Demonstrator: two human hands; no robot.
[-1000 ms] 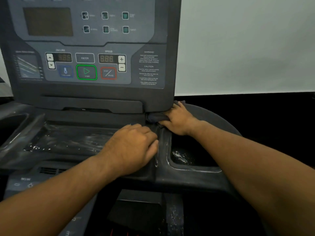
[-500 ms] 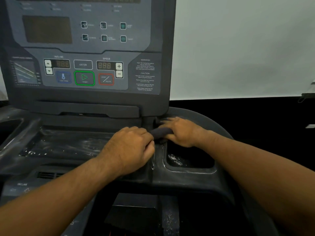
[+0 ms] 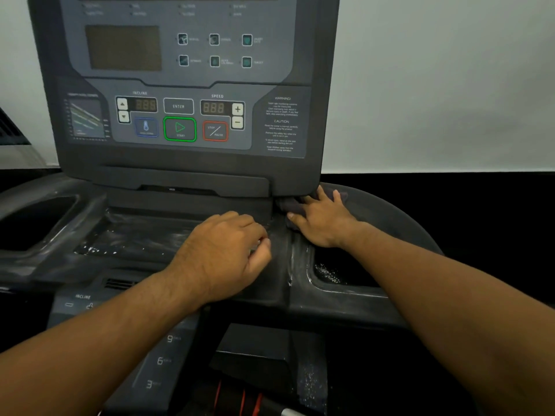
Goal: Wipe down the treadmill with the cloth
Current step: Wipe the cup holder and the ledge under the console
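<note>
The treadmill console (image 3: 186, 85) rises in front of me, dark grey with a button panel and blank displays. Below it lies a dusty tray (image 3: 135, 235). My right hand (image 3: 322, 222) presses a dark grey cloth (image 3: 288, 205) flat against the ledge under the console's lower right corner; most of the cloth is hidden beneath the palm. My left hand (image 3: 225, 253) rests on the ridge between the tray and the right cup holder (image 3: 336, 271), fingers curled, holding nothing that I can see.
A second cup holder (image 3: 36, 223) sits at the far left. Incline and number keys (image 3: 162, 360) run along the lower handlebar panel. A pale wall stands behind the console, with dark floor to the right.
My right hand has slid the cloth back up from the cup holder's near rim to the console's lower right corner. The left hand has stayed in place.
</note>
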